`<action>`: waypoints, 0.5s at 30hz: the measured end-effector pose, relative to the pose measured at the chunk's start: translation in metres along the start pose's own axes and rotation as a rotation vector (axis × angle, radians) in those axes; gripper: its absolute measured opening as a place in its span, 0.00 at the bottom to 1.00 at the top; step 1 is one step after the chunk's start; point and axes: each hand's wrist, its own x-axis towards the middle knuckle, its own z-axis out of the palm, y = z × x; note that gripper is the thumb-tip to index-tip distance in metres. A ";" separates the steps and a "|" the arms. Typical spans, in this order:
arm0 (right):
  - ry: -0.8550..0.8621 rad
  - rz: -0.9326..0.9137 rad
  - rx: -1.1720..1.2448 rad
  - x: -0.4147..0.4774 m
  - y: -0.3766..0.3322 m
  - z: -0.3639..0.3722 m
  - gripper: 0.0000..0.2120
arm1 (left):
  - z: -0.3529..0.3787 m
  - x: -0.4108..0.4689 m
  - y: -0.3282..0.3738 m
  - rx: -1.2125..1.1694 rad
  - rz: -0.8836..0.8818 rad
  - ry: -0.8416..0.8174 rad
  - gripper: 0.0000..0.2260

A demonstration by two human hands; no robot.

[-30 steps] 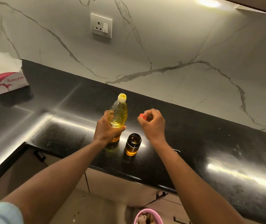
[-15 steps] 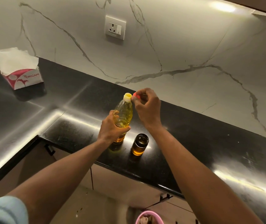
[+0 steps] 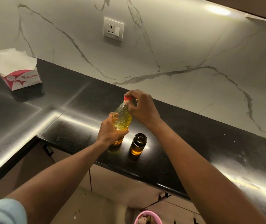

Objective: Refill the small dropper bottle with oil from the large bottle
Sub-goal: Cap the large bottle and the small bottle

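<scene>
Right hand: fingers pinched around the red cap, thumb below and fingertips over its top, cap seated at the mouth of the large bottle; wrist bent, forearm running down to the lower right corner. Left hand: fingers wrapped and pressed around the lower body of the large bottle, thumb across the near face, forearm running down to a pale blue sleeve at the lower left. Large bottle: clear plastic, yellow oil inside, upright with a slight lean, base on the surface near its front edge. Small dropper bottle: amber glass, upright, mouth open with no dropper fitted, amber liquid visible in the lower part, standing just beside the large bottle on its right, not touching it, untouched by either hand. Surface: black polished stone, L-shaped, bright strip reflections across it. Tissue box: white and pink, lettered ORIGAMI, a white tissue standing out of its top, at the far left of the surface, well apart from the bottles. Wall: white marble with grey veins, bearing a white socket plate above and behind the bottles. Cabinet fronts: beige, below the surface. Pink bin rim: at the bottom edge, contents unclear.
</scene>
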 end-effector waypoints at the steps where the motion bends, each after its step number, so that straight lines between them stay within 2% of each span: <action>1: -0.004 0.009 -0.007 0.000 0.000 0.000 0.10 | 0.000 0.000 0.000 -0.004 -0.002 -0.002 0.37; 6: -0.099 0.089 -0.046 0.003 -0.002 0.001 0.19 | -0.001 -0.002 0.002 -0.011 -0.004 -0.013 0.37; 11: -0.192 0.182 0.004 0.007 -0.006 -0.004 0.17 | 0.000 -0.003 0.000 -0.023 -0.011 -0.036 0.38; 15: -0.213 0.172 -0.016 0.008 -0.008 -0.006 0.16 | -0.001 -0.004 -0.001 -0.021 -0.016 -0.040 0.38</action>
